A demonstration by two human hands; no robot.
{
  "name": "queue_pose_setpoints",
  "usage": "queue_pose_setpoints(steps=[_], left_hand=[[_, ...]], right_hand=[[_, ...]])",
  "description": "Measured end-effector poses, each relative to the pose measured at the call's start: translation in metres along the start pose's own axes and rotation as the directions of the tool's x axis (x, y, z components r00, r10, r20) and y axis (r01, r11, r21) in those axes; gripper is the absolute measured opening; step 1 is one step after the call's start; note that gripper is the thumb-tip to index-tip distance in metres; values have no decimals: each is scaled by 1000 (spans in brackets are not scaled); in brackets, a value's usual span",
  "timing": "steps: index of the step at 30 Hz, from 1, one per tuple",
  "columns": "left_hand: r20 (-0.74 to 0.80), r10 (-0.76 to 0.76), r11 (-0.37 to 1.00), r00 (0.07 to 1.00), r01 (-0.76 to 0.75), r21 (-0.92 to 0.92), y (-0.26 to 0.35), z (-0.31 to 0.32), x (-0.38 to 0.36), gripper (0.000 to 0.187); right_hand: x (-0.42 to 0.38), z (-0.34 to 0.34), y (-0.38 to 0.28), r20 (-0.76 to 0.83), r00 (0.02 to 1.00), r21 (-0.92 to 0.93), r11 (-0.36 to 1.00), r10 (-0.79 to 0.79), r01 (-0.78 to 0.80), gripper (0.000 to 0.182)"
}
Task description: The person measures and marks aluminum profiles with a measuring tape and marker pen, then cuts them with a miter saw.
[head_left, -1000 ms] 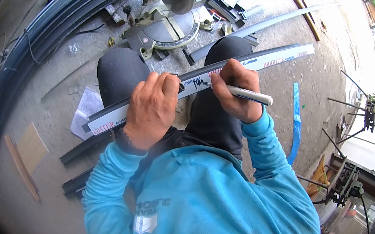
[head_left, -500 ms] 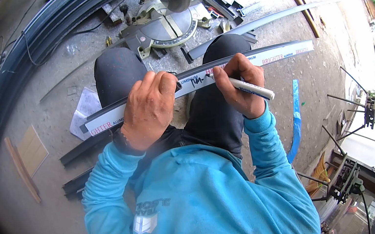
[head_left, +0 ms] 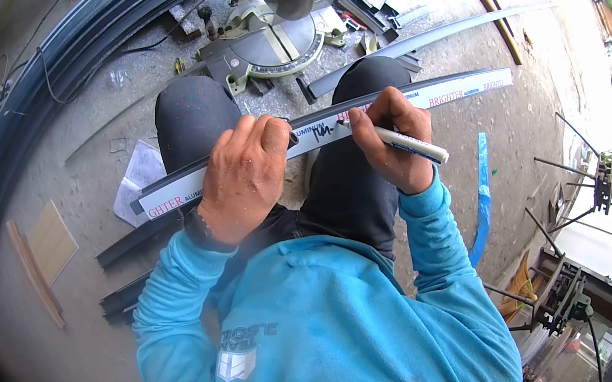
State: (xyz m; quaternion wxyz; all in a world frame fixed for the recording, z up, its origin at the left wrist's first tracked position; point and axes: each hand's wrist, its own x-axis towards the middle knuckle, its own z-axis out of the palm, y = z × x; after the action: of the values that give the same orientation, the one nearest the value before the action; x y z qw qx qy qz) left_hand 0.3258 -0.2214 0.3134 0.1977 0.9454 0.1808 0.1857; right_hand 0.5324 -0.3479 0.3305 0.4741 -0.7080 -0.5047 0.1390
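A long aluminium profile lies across my thighs, its white protective film printed with red and blue lettering. My left hand is closed round its left part. Beside that hand's index finger shows the round end of a small dark piece, perhaps a marker cap. In a writing grip, my right hand holds a white marker, tilted with its back end toward the lower right. Its tip is hidden behind the fingers, close to the film. Black handwriting stands on the film between my hands.
A mitre saw stands on the concrete floor beyond my knees. Long dark profiles curve along the left, and a light profile lies right of the saw. Papers, a wooden strip and a blue strip lie about.
Slightly more black ink shows at the right end of the handwriting. Both hands and the profile have hardly moved.
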Motion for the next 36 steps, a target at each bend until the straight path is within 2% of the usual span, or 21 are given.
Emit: queue_pose_setpoints(steps=[4, 7, 10, 13, 16, 17, 20, 25, 36], left_hand=[[-7, 6, 1000, 1000, -6, 1, -1, 1, 0, 42], [-14, 3, 1000, 1000, -3, -13, -1, 3, 0, 40], [-22, 6, 1000, 1000, -5, 5, 0, 3, -1, 39], [-28, 7, 1000, 1000, -7, -10, 0, 1, -1, 39], [-35, 8, 1000, 999, -9, -3, 1, 0, 1, 40], [-32, 9, 1000, 999, -9, -2, 1, 0, 1, 40], [-34, 13, 1000, 999, -13, 2, 0, 0, 0, 41], [-25, -1, 1000, 1000, 1, -8, 1, 3, 1, 43], [-10, -1, 1000, 1000, 1, 23, 2, 3, 2, 43]], right_hand=[[-1, 0, 2, -46, 999, 15, 1000, -3, 4, 29], [-2, -4, 2, 14, 999, -6, 999, -40, 40, 28], [-4, -6, 4, 3, 1000, 47, 999, 9, -9, 28], [-2, -4, 2, 50, 998, 32, 999, -41, 40, 29], [-2, -5, 14, -60, 994, 266, 962, 88, -69, 28], [0, -13, 12, -94, 991, 282, 958, 90, -61, 28], [3, -36, 22, -92, 994, 110, 993, 59, -49, 29], [2, -41, 34, -34, 999, 17, 1000, 20, -19, 32], [4, -37, 23, 13, 1000, -20, 1000, 24, -24, 30]])
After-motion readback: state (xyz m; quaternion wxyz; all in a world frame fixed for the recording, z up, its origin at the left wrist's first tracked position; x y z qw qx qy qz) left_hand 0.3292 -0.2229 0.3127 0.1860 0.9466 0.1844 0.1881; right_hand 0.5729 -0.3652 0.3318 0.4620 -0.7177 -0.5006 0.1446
